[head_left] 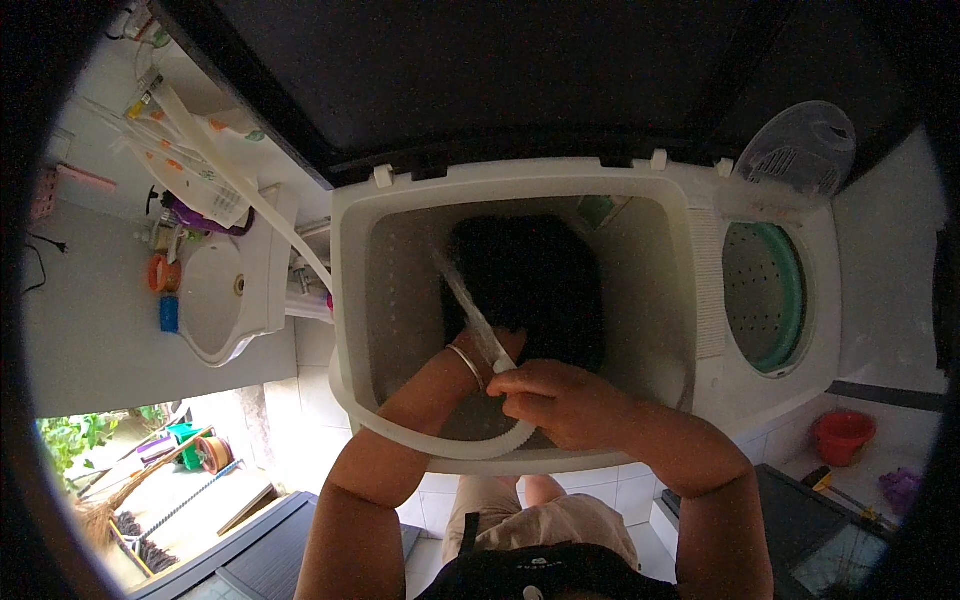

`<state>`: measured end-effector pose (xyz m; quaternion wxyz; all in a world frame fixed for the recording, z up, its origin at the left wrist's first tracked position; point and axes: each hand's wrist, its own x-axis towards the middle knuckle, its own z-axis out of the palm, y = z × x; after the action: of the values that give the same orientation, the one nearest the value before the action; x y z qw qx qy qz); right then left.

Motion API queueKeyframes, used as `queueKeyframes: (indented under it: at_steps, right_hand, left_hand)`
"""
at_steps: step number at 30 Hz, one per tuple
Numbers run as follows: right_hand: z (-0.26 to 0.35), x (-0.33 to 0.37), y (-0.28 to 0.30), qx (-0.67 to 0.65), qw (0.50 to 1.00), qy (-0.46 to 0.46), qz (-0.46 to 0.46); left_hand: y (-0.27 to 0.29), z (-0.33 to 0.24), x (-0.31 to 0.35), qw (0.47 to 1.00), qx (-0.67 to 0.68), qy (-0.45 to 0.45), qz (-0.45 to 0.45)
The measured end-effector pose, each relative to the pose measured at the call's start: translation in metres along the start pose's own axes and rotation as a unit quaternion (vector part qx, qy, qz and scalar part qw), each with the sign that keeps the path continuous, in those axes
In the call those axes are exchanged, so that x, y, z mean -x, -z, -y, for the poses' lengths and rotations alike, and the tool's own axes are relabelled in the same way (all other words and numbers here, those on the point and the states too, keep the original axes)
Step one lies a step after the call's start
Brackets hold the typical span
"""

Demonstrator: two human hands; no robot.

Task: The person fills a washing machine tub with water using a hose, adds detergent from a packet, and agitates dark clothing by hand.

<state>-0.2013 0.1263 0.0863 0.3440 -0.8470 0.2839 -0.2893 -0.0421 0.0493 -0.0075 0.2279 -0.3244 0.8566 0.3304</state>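
A white twin-tub washing machine stands below me; its wash tub [400, 290] is open with a dark cloth [535, 285] lying inside. A white hose [250, 195] runs from the wall at upper left, along the tub's front rim, to my hands. My right hand [560, 400] is closed around the hose near its end, above the tub's front edge. My left hand [505, 345], with a bangle on the wrist, grips a pale translucent length [465, 295] that slants down into the tub; whether this is hose or running water is unclear.
The spin tub [765, 300] with a green rim is open on the right, its clear lid [800, 150] raised behind. A white wash basin [215, 290] hangs on the left wall. A red bucket [842, 435] stands at lower right, and a broom [110, 515] lies at lower left.
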Motion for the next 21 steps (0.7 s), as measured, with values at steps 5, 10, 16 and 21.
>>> queueKeyframes:
  at_steps: [5, 10, 16, 21]
  right_hand:
    - [0.003, -0.001, 0.004, 0.047, 0.999, 0.007, 0.011]
    - [0.000, 0.002, 0.002, 0.040, 0.999, -0.008, -0.001]
    - [-0.002, 0.005, -0.006, -0.039, 0.998, -0.030, 0.028]
    - [-0.001, 0.007, -0.005, -0.095, 0.992, -0.036, 0.070]
  left_hand:
    - [-0.001, -0.001, 0.000, 1.000, -0.004, 0.001, 0.001]
    - [-0.003, 0.001, -0.001, 1.000, -0.007, 0.002, -0.001]
    - [-0.019, 0.009, -0.007, 0.999, -0.025, 0.006, -0.028]
    - [0.002, -0.006, -0.001, 0.999, -0.035, 0.021, 0.016]
